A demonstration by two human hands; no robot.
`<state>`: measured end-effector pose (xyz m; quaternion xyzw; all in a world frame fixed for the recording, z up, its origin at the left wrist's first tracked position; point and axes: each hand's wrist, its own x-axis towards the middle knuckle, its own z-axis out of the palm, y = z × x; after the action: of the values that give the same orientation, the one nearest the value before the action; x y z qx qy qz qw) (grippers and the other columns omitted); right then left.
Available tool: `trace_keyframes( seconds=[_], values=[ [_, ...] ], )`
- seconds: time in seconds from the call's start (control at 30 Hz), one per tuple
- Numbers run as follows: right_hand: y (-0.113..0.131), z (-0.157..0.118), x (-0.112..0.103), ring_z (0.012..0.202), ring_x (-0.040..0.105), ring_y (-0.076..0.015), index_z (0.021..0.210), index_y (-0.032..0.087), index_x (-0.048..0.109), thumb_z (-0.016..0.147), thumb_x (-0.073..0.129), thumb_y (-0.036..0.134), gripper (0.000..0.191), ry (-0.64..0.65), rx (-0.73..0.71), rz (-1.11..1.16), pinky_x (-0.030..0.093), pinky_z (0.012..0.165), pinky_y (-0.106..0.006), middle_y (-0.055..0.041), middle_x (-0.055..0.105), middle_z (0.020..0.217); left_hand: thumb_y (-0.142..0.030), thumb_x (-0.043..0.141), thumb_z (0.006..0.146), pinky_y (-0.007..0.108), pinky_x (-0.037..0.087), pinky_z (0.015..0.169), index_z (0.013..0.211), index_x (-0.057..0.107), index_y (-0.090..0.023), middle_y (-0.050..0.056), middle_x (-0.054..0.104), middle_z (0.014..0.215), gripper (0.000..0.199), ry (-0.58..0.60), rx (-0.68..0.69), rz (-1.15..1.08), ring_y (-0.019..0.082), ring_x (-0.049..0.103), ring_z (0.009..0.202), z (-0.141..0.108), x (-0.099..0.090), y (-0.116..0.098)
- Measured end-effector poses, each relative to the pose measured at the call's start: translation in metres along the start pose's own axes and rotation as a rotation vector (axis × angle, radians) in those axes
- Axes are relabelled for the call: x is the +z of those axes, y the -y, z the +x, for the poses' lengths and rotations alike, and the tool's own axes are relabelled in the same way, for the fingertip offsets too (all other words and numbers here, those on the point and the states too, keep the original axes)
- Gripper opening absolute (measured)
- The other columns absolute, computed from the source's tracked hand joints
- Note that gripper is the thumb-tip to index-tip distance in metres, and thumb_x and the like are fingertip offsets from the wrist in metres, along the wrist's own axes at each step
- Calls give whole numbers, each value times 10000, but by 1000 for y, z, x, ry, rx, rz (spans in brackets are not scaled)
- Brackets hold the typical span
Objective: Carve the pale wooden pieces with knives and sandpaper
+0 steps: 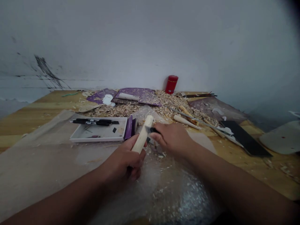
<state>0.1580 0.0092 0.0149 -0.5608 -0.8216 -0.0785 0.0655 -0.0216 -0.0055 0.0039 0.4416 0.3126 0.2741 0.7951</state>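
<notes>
My left hand [127,157] is closed round a pale wooden stick [142,137], which tilts up and away from me. Its far end is rounded and bare. In my right hand [172,136] is a small knife [152,129] with a dark handle. The short blade lies against the stick's right side near the upper end; its edge is partly hidden and blurred. Beneath both hands, clear plastic sheeting [161,184] covers the table and carries scattered chips. A purple box [128,127] stands just beyond my left hand.
A white tray [110,140] at left holds several black pens [96,122]. Wood shavings [164,104] are heaped behind, beside a red canister [172,84] at the wall. Tapered wooden sticks [186,121], a long metal strip [206,124] and a black slab [246,139] lie at right.
</notes>
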Motion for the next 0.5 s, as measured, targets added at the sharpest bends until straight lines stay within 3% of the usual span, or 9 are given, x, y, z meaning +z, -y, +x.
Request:
trace_keyframes(
  seconds=[0.1, 0.27, 0.43, 0.5],
  values=[
    [5, -1, -1, 674, 580, -188, 914, 197, 505, 853, 132, 536, 508, 31, -55, 10, 237, 506, -260, -42, 641, 793, -68, 422, 525, 154, 248, 294, 820, 427, -188, -86, 343, 438, 319, -17, 8, 3, 33, 239, 301, 0, -1, -1],
    [1, 4, 1, 684, 572, -182, 910, 206, 506, 854, 121, 536, 510, 27, -4, 1, 243, 521, -257, -43, 639, 812, -79, 436, 518, 155, 248, 287, 825, 408, -194, -90, 352, 441, 330, -56, 5, -18, 29, 220, 297, 0, -1, -2],
    [-23, 10, 5, 655, 561, -184, 864, 205, 522, 861, 105, 517, 521, -42, 203, -57, 212, 500, -256, -47, 628, 756, -66, 428, 509, 161, 265, 293, 840, 411, -194, -95, 350, 438, 355, -6, -37, 4, 30, 240, 285, -2, 1, -1],
    [-29, 10, 5, 668, 559, -181, 843, 196, 523, 863, 101, 516, 530, -69, 217, -40, 219, 506, -255, -44, 621, 737, -71, 436, 513, 159, 266, 292, 840, 411, -192, -96, 352, 448, 350, 0, -25, -7, 25, 232, 287, -2, 1, -1]
  ],
)
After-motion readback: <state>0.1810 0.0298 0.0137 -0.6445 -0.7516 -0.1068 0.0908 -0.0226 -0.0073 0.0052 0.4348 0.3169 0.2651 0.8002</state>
